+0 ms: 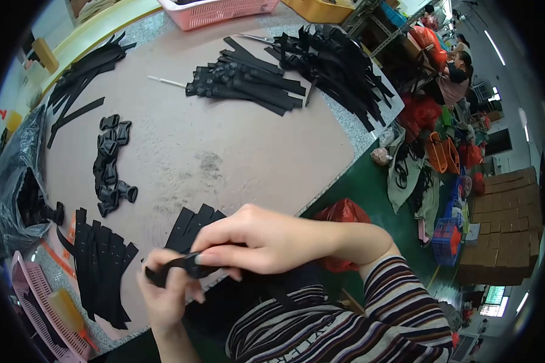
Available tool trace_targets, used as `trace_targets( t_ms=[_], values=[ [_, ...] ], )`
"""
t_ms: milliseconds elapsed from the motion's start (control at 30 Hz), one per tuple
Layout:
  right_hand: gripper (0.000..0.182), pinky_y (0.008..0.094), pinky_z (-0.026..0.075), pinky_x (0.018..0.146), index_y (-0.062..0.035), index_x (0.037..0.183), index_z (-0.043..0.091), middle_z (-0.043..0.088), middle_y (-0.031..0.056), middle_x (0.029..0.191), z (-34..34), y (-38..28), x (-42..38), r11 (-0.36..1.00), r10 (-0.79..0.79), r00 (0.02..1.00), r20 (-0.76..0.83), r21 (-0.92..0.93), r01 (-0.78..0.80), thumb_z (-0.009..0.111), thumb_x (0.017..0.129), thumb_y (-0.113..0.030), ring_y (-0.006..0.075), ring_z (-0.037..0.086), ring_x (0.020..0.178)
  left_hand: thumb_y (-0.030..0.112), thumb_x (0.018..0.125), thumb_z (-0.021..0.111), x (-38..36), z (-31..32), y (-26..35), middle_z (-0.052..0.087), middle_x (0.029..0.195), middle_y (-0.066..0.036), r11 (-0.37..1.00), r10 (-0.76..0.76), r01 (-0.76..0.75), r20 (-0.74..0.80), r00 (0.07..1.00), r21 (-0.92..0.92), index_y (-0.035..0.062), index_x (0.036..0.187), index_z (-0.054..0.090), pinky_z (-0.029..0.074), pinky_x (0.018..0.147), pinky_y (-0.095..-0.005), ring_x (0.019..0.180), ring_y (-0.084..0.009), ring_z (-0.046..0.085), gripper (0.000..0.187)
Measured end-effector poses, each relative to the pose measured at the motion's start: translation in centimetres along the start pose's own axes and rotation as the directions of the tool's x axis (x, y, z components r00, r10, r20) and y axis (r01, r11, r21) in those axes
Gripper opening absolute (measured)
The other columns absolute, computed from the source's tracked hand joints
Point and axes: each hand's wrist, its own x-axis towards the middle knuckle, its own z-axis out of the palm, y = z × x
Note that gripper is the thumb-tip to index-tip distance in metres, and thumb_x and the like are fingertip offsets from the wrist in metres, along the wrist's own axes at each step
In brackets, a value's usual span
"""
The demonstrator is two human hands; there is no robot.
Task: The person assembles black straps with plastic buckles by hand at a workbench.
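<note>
Right hand pinches a smooth black plastic buckle while the left hand grips its curving strap.

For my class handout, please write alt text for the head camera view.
A person's left hand and right hand hold a black strap at the near edge of a worktable. Black buckles lie clustered on its left side, and bundles of black straps lie around the tabletop.

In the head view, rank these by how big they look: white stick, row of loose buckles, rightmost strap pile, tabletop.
Largest to smallest:
1. Tabletop
2. Rightmost strap pile
3. Row of loose buckles
4. White stick
</note>
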Motion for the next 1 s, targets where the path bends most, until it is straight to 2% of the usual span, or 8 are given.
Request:
trace_targets(
  t_ms=[67,233,300,367,600,733,900,1000],
  values=[
    [0.014,0.0386,0.054,0.064,-0.0016,0.101,0.070,0.071,0.0187,0.082,-2.7,-2.1,-2.0,0.859,-0.178,0.962,-0.206,-0.510,0.050,0.064,0.095,-0.012,0.0344,0.070,0.068,0.019,0.093,0.071,-0.5,1.3,1.2,0.062,0.116,-0.019,0.962,0.137,-0.167,0.145,0.980,0.215,-0.0009,0.141,0.041,0.049,0.054,-0.0204,0.070,-0.0148,0.067,0.060],
    [0.032,0.0216,0.041,0.046,-0.0023,0.111,0.072,0.066,0.0006,0.072,-20.1,-7.1,-3.6,0.454,-0.631,0.506,-0.589,-0.808,-0.375,0.060,0.104,-0.031,0.0048,0.055,0.049,0.013,0.102,0.056,-2.8,-2.5,2.1,0.066,0.100,-0.012,0.909,0.181,-0.149,-0.048,0.982,0.389,0.0003,0.139,0.045,0.041,0.051,-0.0163,0.065,-0.0064,0.057,0.041],
    [0.028,0.0263,0.047,0.055,-0.0068,0.112,0.075,0.067,0.0026,0.076,-28.9,-5.0,-3.5,0.465,-0.630,0.472,-0.616,-0.787,-0.405,0.066,0.099,-0.031,0.0119,0.059,0.058,0.003,0.098,0.057,-2.8,-2.3,2.6,0.067,0.096,-0.010,0.911,0.151,-0.089,-0.124,0.981,0.403,0.0004,0.134,0.049,0.040,0.054,-0.0164,0.066,-0.0058,0.056,0.037],
    [0.023,0.0403,0.050,0.075,-0.0117,0.100,0.078,0.067,0.0076,0.085,-36.3,-1.0,-3.9,-0.063,-0.806,0.558,-0.197,-0.909,-0.411,0.073,0.090,-0.031,0.0247,0.064,0.082,0.000,0.097,0.058,-2.7,-1.6,2.5,0.068,0.092,-0.008,0.915,0.137,-0.063,-0.161,0.978,0.399,0.0005,0.126,0.056,0.040,0.055,-0.0167,0.066,-0.0052,0.056,0.029],
    [0.034,0.0468,0.040,0.095,-0.0219,0.118,0.070,0.059,0.0056,0.118,-32.6,3.9,-2.6,-0.116,-0.910,0.381,-0.161,-0.786,-0.608,0.076,0.087,-0.035,0.0291,0.054,0.117,0.001,0.097,0.059,-4.0,-2.3,1.9,0.068,0.088,-0.005,0.914,0.095,-0.017,-0.174,0.980,0.404,0.0015,0.117,0.062,0.041,0.057,-0.0180,0.066,-0.0045,0.055,0.020],
    [0.053,0.0670,0.016,0.117,-0.0234,0.142,0.057,0.037,0.0084,0.160,-31.7,6.3,-1.3,-0.285,-0.767,0.605,-0.214,-0.731,-0.620,0.063,0.095,-0.050,0.0315,0.028,0.150,-0.001,0.097,0.059,-3.9,-2.0,2.0,0.069,0.087,-0.005,0.912,0.093,-0.013,-0.176,0.980,0.410,0.0004,0.113,0.064,0.042,0.059,-0.0191,0.066,-0.0051,0.056,0.017],
    [0.059,0.0735,0.011,0.114,-0.0256,0.148,0.049,0.034,0.0082,0.162,-36.2,7.5,0.6,-0.252,-0.803,0.495,-0.333,-0.562,-0.787,0.051,0.099,-0.059,0.0306,0.024,0.152,-0.001,0.096,0.061,-3.6,-1.6,1.6,0.069,0.084,-0.004,0.904,0.085,-0.013,-0.150,0.985,0.428,0.0006,0.106,0.069,0.045,0.060,-0.0206,0.067,-0.0060,0.058,0.012],
    [0.044,0.0739,0.010,0.114,-0.0177,0.137,0.055,0.043,0.0100,0.155,-32.7,6.0,2.2,0.002,-0.855,0.366,-0.368,-0.707,-0.708,0.061,0.098,-0.037,0.0282,0.028,0.151,0.001,0.095,0.063,-4.1,-2.2,1.5,0.069,0.083,-0.003,0.893,0.091,-0.008,-0.162,0.983,0.449,0.0003,0.103,0.070,0.046,0.061,-0.0209,0.068,-0.0061,0.060,0.011]
  ],
)
